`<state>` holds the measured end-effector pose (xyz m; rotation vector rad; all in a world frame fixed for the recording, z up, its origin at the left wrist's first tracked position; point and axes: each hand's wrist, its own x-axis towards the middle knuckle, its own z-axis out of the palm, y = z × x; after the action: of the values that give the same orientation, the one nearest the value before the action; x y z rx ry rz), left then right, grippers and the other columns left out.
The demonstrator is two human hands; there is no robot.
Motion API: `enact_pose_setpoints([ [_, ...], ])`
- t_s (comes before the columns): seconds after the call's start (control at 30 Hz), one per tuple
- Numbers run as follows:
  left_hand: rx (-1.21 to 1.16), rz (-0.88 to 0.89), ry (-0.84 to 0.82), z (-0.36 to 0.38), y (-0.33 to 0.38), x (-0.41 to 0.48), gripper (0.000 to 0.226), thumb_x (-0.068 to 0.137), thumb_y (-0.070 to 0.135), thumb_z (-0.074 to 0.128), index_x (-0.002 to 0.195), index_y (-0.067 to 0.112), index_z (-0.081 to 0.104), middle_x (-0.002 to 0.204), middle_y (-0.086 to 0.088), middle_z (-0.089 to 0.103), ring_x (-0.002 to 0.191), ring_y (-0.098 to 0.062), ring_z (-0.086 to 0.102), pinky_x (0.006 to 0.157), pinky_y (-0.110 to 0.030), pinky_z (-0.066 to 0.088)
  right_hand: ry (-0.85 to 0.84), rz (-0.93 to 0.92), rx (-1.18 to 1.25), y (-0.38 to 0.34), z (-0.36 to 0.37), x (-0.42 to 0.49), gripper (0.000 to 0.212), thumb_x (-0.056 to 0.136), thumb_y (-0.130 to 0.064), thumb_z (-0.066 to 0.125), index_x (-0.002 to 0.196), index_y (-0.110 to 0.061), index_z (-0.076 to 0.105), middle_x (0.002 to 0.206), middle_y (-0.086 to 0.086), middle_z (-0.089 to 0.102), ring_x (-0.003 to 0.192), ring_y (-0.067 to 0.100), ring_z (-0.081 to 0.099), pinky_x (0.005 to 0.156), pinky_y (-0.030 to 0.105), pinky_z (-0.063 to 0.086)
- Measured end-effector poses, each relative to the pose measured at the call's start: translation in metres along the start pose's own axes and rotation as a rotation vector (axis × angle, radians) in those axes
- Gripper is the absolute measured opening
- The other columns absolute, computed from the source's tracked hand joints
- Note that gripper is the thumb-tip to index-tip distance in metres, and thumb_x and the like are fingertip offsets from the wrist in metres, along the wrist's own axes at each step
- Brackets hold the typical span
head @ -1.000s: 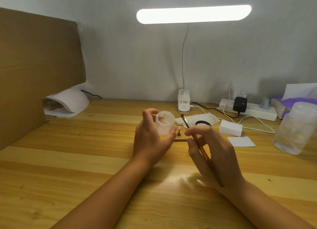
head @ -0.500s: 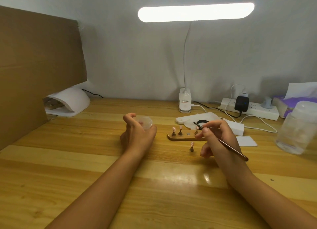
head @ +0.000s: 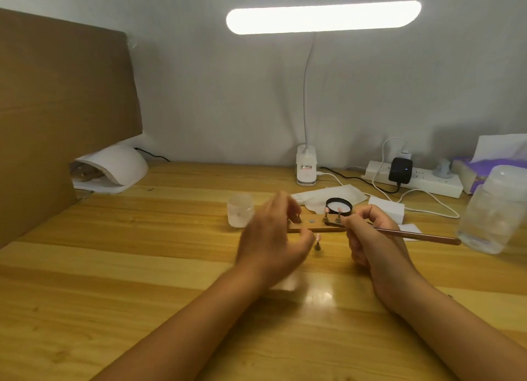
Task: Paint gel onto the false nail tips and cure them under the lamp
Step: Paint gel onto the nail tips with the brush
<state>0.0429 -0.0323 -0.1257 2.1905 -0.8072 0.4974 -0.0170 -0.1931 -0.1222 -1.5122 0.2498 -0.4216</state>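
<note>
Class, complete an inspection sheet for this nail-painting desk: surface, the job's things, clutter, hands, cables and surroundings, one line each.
Surface: wooden table, glossy, with lamp glare between the wrists.
Job's things: wooden holder bearing nail tips; one loose tip stand in front of it; small translucent jar to its left; curing lamp at far left.
Clutter: black lid, white box, clear bottle, tissue box.
Hands: left hand blurred at the holder's left end, grip unclear; right hand grips the brush.
Cables: power strip with black charger; a white cable loops across the table.
Surroundings: lit desk lamp, cardboard panel, grey wall.
</note>
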Motion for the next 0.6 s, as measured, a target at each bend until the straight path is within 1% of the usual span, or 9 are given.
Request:
enact_pose_setpoints([
  [0.07,-0.037,-0.096,-0.232,0.01,0.004,-0.003,0.029,0.081,0.036,0.067,0.099,0.03,0.046,0.098,0.014,0.053,0.092,-0.008,0.054,0.073,-0.025,0.048,0.0,0.008,0.015,-0.001,-0.001,0.0,0.009,0.093,-0.013,0.055,0.085,-0.012,0.052,0.054,0.0,0.04,0.045,0.008,0.032,0.04,0.023,0.025],
  [0.13,-0.035,-0.107,-0.327,0.013,0.0,-0.001,0.024,0.083,0.036,0.067,0.1,0.033,0.049,0.103,0.014,0.055,0.106,-0.01,0.053,0.08,-0.027,0.047,-0.005,0.011,0.022,-0.001,-0.001,0.0,0.01,0.094,-0.012,0.054,0.084,-0.012,0.052,0.053,-0.001,0.04,0.046,0.009,0.031,0.04,0.023,0.025],
  [0.2,-0.068,-0.084,-0.338,0.012,-0.004,0.001,0.019,0.086,0.036,0.068,0.1,0.037,0.055,0.107,0.015,0.059,0.103,-0.005,0.055,0.082,-0.027,0.047,-0.012,0.012,0.022,-0.001,-0.001,0.0,0.008,0.094,-0.013,0.055,0.086,-0.011,0.053,0.053,-0.001,0.042,0.046,0.009,0.033,0.04,0.022,0.027],
  [0.23,-0.082,-0.075,-0.333,0.011,-0.006,0.002,0.015,0.087,0.037,0.068,0.099,0.038,0.058,0.108,0.015,0.06,0.093,0.0,0.055,0.077,-0.025,0.046,-0.016,0.011,0.017,-0.001,0.0,0.0,0.008,0.094,-0.014,0.056,0.088,-0.011,0.054,0.052,-0.001,0.044,0.045,0.009,0.035,0.04,0.022,0.028],
  [0.3,-0.095,-0.072,-0.317,0.012,-0.007,0.002,0.009,0.088,0.038,0.068,0.094,0.039,0.061,0.103,0.017,0.06,0.08,-0.003,0.055,0.065,-0.02,0.038,-0.015,0.007,0.004,0.0,0.001,0.001,0.008,0.094,-0.017,0.058,0.089,-0.012,0.055,0.052,-0.002,0.049,0.045,0.008,0.04,0.041,0.022,0.032],
  [0.37,-0.129,-0.087,-0.284,0.013,-0.008,0.003,0.008,0.088,0.034,0.069,0.089,0.038,0.062,0.1,0.017,0.063,0.091,-0.015,0.058,0.064,-0.02,0.035,-0.012,-0.008,0.018,-0.001,0.002,0.001,0.01,0.094,-0.021,0.061,0.092,-0.012,0.056,0.055,-0.001,0.056,0.046,0.008,0.045,0.041,0.021,0.036],
  [0.4,-0.15,-0.094,-0.265,0.013,-0.01,0.003,0.009,0.088,0.032,0.07,0.087,0.037,0.062,0.099,0.016,0.064,0.092,-0.014,0.058,0.066,-0.019,0.036,-0.011,-0.019,0.032,-0.001,0.003,0.001,0.012,0.094,-0.023,0.061,0.093,-0.011,0.057,0.057,-0.001,0.059,0.047,0.008,0.048,0.042,0.021,0.039],
  [0.5,-0.179,-0.085,-0.263,0.009,-0.014,0.005,0.015,0.089,0.027,0.069,0.085,0.038,0.059,0.091,0.018,0.065,0.072,0.011,0.054,0.062,-0.009,0.032,0.016,-0.085,-0.014,0.001,0.003,-0.001,0.012,0.092,-0.028,0.063,0.097,-0.018,0.06,0.069,-0.003,0.068,0.055,0.007,0.059,0.047,0.019,0.048],
  [0.6,-0.184,-0.064,-0.287,0.008,-0.016,0.006,0.019,0.089,0.023,0.07,0.085,0.038,0.06,0.09,0.018,0.066,0.068,0.017,0.051,0.06,-0.005,0.034,0.027,-0.142,-0.122,0.002,0.003,-0.002,0.015,0.089,-0.037,0.064,0.095,-0.023,0.062,0.07,-0.007,0.068,0.056,0.002,0.058,0.047,0.017,0.046],
])
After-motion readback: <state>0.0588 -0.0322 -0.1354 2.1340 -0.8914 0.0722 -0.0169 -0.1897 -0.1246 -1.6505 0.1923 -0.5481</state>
